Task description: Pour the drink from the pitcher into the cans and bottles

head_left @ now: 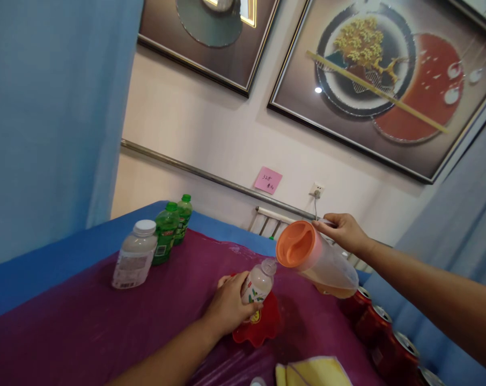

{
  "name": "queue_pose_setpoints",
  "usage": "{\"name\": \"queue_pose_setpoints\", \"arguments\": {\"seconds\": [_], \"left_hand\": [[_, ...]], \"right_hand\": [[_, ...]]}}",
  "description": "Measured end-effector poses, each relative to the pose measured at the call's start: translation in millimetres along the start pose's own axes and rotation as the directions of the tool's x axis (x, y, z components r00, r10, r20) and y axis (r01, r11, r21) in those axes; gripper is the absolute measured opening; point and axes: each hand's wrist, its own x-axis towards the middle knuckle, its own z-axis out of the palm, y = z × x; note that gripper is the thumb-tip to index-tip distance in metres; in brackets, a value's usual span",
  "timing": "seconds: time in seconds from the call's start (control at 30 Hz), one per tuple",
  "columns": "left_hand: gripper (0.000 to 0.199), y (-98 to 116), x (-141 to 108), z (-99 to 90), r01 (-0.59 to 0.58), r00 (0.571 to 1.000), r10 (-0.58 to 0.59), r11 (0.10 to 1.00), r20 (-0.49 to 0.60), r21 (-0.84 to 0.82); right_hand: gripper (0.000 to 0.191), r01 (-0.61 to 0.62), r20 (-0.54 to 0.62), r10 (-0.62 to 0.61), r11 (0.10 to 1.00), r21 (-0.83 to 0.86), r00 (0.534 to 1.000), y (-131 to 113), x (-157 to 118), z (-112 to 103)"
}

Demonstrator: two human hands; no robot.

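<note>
My left hand point(230, 305) is wrapped round a small clear bottle point(259, 283) with a white label and an uncapped mouth. Beneath the bottle lies a red scalloped dish point(263, 329). My right hand point(343, 231) grips the handle of a translucent pitcher point(331, 268) with an orange lid point(296, 244). The pitcher is tilted, its lid end beside the bottle's mouth, and some brownish liquid shows low in its far end. Whether any liquid is flowing I cannot make out.
A white-capped bottle point(135, 257) and two green bottles point(166, 236) stand at left on the purple cover point(82, 316). Several red cans point(394, 354) line the right edge. A yellow cloth point(313, 372) lies in front. Blue curtains point(53, 118) flank the place.
</note>
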Motion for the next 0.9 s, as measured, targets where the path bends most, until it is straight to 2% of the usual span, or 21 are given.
{"name": "queue_pose_setpoints", "arguments": {"seconds": [0.47,0.9], "left_hand": [[0.070,-2.4,-0.1,1.8,0.016,1.000,-0.016,1.000,-0.009,0.006],[0.066,0.6,-1.7,-0.8,-0.001,1.000,0.001,1.000,-0.007,-0.006]], "right_hand": [[0.060,0.019,-0.014,-0.019,1.000,-0.004,1.000,1.3,-0.9,-1.2],[0.059,0.012,-0.018,-0.012,1.000,-0.005,1.000,-2.2,-0.3,-0.4]]}}
